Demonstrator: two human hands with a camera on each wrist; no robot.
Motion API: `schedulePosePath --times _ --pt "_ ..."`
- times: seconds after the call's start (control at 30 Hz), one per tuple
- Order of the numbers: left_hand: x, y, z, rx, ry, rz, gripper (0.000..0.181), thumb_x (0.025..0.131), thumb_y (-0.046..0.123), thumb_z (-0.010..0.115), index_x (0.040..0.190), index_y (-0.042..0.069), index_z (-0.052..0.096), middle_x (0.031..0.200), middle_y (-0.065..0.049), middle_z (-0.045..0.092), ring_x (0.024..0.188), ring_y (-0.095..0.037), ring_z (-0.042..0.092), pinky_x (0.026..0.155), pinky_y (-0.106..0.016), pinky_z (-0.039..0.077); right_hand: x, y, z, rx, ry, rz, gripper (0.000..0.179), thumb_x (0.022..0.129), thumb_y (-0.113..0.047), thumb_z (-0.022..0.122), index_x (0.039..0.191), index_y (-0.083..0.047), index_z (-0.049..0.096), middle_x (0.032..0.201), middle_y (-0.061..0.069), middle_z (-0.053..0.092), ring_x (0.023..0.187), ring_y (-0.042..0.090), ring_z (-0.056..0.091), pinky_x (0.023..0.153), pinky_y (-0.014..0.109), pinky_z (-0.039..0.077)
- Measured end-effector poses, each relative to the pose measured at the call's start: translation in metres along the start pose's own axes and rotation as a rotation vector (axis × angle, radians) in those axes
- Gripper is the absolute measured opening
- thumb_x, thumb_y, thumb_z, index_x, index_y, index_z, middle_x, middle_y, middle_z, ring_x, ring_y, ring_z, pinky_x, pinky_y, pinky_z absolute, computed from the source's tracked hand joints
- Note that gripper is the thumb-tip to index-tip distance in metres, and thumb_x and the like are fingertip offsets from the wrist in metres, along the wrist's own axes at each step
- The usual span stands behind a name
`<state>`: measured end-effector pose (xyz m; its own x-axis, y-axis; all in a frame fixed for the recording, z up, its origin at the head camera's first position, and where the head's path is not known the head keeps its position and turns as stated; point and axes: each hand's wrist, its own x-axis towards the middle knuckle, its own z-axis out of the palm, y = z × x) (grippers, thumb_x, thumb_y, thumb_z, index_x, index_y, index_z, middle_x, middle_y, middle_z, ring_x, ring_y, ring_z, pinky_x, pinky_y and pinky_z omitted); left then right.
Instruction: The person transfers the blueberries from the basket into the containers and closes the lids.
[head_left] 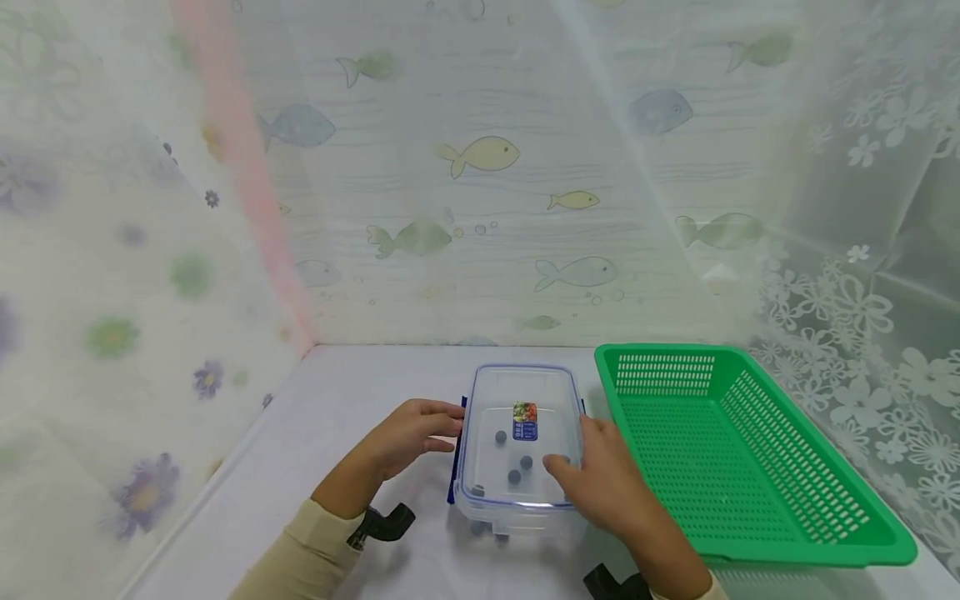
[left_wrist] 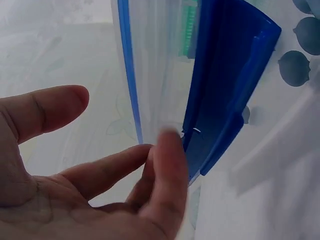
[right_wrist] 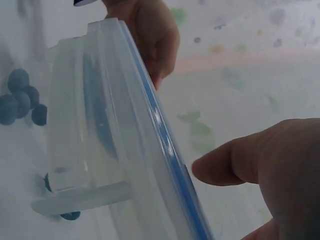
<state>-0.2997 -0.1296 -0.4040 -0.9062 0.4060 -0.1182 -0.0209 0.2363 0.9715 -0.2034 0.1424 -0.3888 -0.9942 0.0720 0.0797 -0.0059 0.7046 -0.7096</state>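
A clear plastic food container with a blue-rimmed lid stands on the white table. Several dark blue balls, like blueberries, show through it. On its left side a blue latch angles out from the wall. My left hand is at that latch, its bent fingers at the lid edge and the thumb apart. Over the right edge is my right hand, thumb extended above the lid, other fingers along the right side. The right wrist view shows that thumb just off the lid rim; most of its fingers are hidden.
A green plastic basket with slotted walls stands close on the right of the container. A small printed label sits on the lid. Patterned curtains hang behind and at both sides.
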Motion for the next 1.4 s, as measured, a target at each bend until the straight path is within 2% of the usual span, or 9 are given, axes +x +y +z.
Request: schedulePosePath --times 0.1,0.2,0.33,0.47,0.57,0.67,0.9,1.2,1.4 --pt "0.0 -0.002 0.008 0.142 0.112 -0.038 0.064 0.096 0.031 0.071 0.147 -0.003 0.051 0.141 -0.019 0.061 0.121 -0.033 0.065 0.101 -0.05 0.055 0.001 0.003 0.003 0.085 -0.014 0.008 0.08 0.1 -0.034 0.066 0.161 -0.002 0.025 0.161 0.024 0.03 0.137 0.044 0.047 0.104 0.069 0.044" --pt "0.0 -0.004 0.016 0.202 0.169 -0.1 0.083 0.092 0.041 0.076 0.154 -0.003 0.041 0.147 -0.022 0.055 0.122 -0.038 0.065 0.104 -0.055 0.052 0.003 0.006 0.008 0.173 -0.002 0.036 0.082 0.102 -0.033 0.061 0.164 -0.003 0.016 0.165 0.023 0.025 0.143 0.046 0.042 0.108 0.07 0.038" --pt "0.0 -0.008 0.021 0.162 0.138 -0.134 0.092 0.092 0.046 0.076 0.154 -0.008 0.035 0.149 -0.028 0.052 0.123 -0.039 0.065 0.101 -0.052 0.055 0.004 0.009 0.015 0.271 0.027 0.077 0.084 0.105 -0.032 0.054 0.165 -0.001 0.004 0.17 0.023 0.015 0.153 0.048 0.026 0.116 0.07 0.026" --pt "0.002 -0.011 0.021 0.072 0.079 -0.143 0.091 0.092 0.047 0.076 0.152 -0.009 0.037 0.142 -0.024 0.059 0.118 -0.034 0.068 0.091 -0.047 0.06 0.003 0.011 0.02 0.367 0.051 0.099 0.078 0.108 -0.03 0.048 0.165 -0.002 0.003 0.169 0.025 0.017 0.152 0.049 0.027 0.116 0.07 0.026" --pt "0.003 -0.013 0.02 0.008 0.029 -0.146 0.091 0.091 0.046 0.078 0.152 -0.009 0.038 0.138 -0.02 0.062 0.116 -0.031 0.069 0.087 -0.046 0.062 0.002 0.013 0.023 0.438 0.046 0.11 0.069 0.109 -0.026 0.044 0.166 -0.005 0.01 0.165 0.023 0.028 0.149 0.047 0.035 0.116 0.069 0.029" --pt "0.003 -0.015 0.018 -0.023 0.005 -0.151 0.095 0.088 0.046 0.081 0.153 -0.008 0.036 0.138 -0.019 0.062 0.115 -0.029 0.069 0.085 -0.046 0.062 0.002 0.013 0.024 0.484 0.031 0.141 0.066 0.108 -0.02 0.043 0.165 -0.008 0.014 0.164 0.021 0.032 0.15 0.045 0.036 0.118 0.068 0.027" --pt "0.001 -0.016 0.011 -0.022 0.042 -0.16 0.101 0.084 0.045 0.085 0.154 -0.006 0.035 0.138 -0.019 0.062 0.119 -0.034 0.068 0.085 -0.049 0.062 0.004 0.008 0.028 0.486 -0.001 0.241 0.075 0.104 -0.014 0.046 0.166 -0.011 0.006 0.169 0.023 0.02 0.152 0.052 0.025 0.116 0.071 0.024" --pt "-0.002 -0.019 0.002 -0.015 0.081 -0.182 0.1 0.08 0.047 0.088 0.151 -0.005 0.04 0.126 -0.016 0.069 0.108 -0.03 0.071 0.086 -0.048 0.062 0.005 0.011 0.037 0.539 0.034 0.168 0.073 0.1 -0.013 0.054 0.163 -0.008 0.017 0.16 0.026 0.036 0.137 0.05 0.049 0.105 0.07 0.042" --pt "-0.003 -0.02 0.002 -0.013 0.057 -0.175 0.102 0.08 0.049 0.088 0.151 -0.006 0.039 0.125 -0.016 0.07 0.106 -0.029 0.072 0.086 -0.048 0.062 0.006 0.015 0.039 0.572 0.03 0.224 0.075 0.101 -0.018 0.055 0.164 -0.013 0.015 0.157 0.027 0.036 0.134 0.048 0.049 0.106 0.069 0.044"
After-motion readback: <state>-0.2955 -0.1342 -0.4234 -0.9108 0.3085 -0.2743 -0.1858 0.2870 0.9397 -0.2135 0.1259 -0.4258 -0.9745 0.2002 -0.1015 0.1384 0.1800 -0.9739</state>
